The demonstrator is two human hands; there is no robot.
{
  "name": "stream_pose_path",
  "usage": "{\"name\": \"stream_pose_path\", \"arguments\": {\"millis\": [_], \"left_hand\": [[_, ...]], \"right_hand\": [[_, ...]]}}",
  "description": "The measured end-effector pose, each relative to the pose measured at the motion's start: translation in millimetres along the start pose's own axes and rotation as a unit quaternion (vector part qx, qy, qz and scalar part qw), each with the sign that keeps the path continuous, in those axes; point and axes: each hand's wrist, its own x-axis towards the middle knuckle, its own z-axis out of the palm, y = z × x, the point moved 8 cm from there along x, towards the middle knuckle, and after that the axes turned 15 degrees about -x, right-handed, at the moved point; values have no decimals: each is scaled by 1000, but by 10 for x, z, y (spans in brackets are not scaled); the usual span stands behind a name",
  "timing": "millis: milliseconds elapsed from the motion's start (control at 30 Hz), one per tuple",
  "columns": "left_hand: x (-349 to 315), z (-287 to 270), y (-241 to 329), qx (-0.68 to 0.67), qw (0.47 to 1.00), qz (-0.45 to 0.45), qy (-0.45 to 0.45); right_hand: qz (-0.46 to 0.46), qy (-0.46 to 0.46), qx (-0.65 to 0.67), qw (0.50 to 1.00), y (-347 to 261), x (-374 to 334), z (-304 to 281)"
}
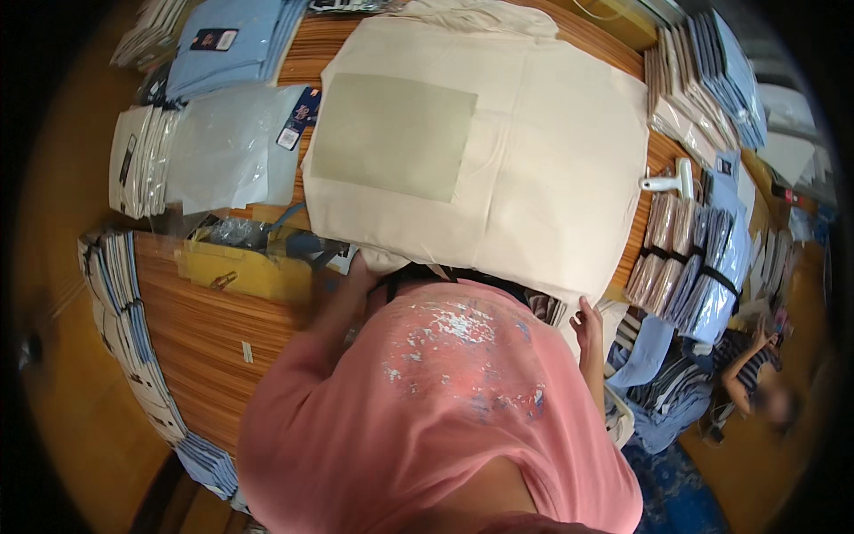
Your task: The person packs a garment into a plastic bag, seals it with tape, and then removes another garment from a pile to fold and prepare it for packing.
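A cream garment (556, 169) lies spread on the table in front of me, its near edge at my waist. On its left half rests a flat grey-green rectangular sheet (396, 138). My left hand (360, 272) is at the garment's near left corner, beside a fold of the cloth; its fingers are mostly hidden and blurred. At the near right corner is my right hand (587, 327), fingers apart and partly raised, close to the cloth's edge, with nothing seen in it.
Left of the garment are a blue folded stack (233, 49), clear plastic bags (227, 133), a navy tag (300, 117) and a yellow box (253, 269). To the right stand bagged garments (680, 84), a white-handled tool (683, 178) and strapped bundles (685, 258). Another person (752, 369) is at far right.
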Motion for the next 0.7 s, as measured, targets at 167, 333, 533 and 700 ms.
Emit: {"name": "stream_pose_path", "arguments": {"millis": [167, 333, 533, 700], "left_hand": [[-1502, 1326, 208, 162, 914, 364, 72], [-1502, 3173, 55, 258, 848, 317, -338], [-786, 3414, -211, 584, 636, 387, -324], [-137, 3743, -713, 790, 199, 426, -394]], "right_hand": [[-175, 103, -63, 977, -1143, -710, -3], [-322, 12, 122, 939, -2248, -429, 83], [-264, -47, 163, 950, -2461, 148, 313], [-326, -84, 93, 937, -2946, -170, 516]]}}
